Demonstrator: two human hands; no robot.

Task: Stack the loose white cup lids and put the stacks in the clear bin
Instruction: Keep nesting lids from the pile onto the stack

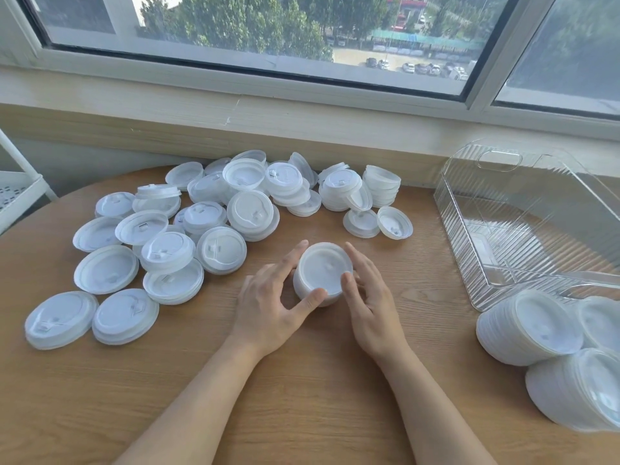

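Far left, a heap of loose white round plastic cup lids [188, 229] spreads over the pale wood-grain round table [302, 391], some flat, some overlapping, approx. from the near-left edge to the back wall; centre, the left hand [268, 310] and right hand [367, 298] cup a short stack of white lids [322, 273] standing on the table, fingers and thumbs curled lightly round its sides, neither hand clamped tight; step in hand looks like squaring up this stack; next move prob. calls for a firmer two-sided hold so the lids don't slip while carried right; far right, a clear ribbed plastic bin [523, 229] holds no lids yet; three finished lid stacks [536, 330] lie on their sides just in front of it; behind, a window sill and window w/ trees and parked cars outside.
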